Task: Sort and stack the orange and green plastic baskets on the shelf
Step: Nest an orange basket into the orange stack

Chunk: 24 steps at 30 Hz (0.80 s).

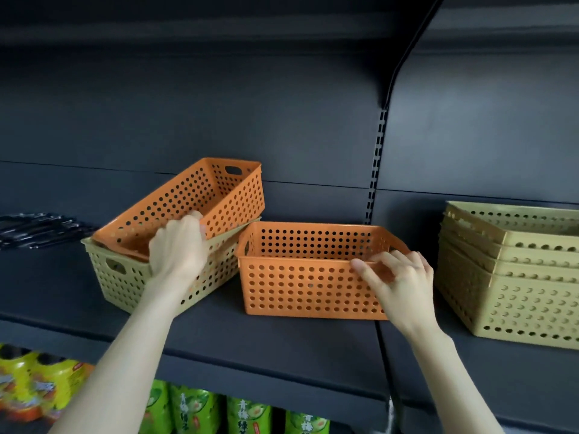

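Gripped with the left hand (178,242) the tilted orange basket (225,198) lodged inside a lone green basket (125,283), curled the right hand (404,283) over the rim of the second orange basket (300,286) on the shelf (250,346), beside a nested green stack (517,277); judged part-sorted, oranges still unstacked.

On the shelf (282,339) before me, a tilted basket (200,198) sits partly in the left basket (125,277), my left hand (178,249) gripping its near rim. Just right stands the middle basket (300,286), my right hand (398,283) holding its near right corner. Well right, a stack of baskets (517,277); drink packs (188,408) below the shelf.
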Each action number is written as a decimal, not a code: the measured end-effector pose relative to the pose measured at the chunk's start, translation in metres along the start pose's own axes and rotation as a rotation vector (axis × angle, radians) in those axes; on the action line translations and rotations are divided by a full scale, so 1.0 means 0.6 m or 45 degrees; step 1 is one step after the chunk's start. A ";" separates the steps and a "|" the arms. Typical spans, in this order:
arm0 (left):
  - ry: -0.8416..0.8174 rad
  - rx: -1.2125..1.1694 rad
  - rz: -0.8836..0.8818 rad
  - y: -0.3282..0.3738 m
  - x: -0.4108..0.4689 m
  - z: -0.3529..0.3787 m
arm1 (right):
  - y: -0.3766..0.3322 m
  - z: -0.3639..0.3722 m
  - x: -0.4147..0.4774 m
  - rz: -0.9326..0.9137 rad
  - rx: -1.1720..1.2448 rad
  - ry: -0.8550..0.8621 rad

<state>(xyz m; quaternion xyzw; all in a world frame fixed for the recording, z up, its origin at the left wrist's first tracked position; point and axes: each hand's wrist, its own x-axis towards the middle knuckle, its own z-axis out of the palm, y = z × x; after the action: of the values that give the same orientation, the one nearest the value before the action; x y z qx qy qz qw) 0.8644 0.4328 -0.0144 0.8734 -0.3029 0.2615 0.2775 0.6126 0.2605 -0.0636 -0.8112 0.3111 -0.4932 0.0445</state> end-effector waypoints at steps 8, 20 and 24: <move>0.392 -0.215 0.361 -0.026 0.019 -0.037 | -0.010 0.002 0.004 0.036 0.033 0.016; 0.453 -0.452 1.041 0.079 0.017 -0.048 | -0.024 -0.004 -0.007 0.346 0.529 0.183; 0.261 -0.431 1.042 0.103 -0.002 -0.013 | -0.012 -0.022 -0.004 0.302 0.658 0.215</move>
<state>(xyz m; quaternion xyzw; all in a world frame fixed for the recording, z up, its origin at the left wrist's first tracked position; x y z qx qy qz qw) 0.8198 0.3975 0.0107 0.5938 -0.6327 0.3814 0.3188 0.6039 0.2705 -0.0561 -0.6871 0.2705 -0.6130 0.2808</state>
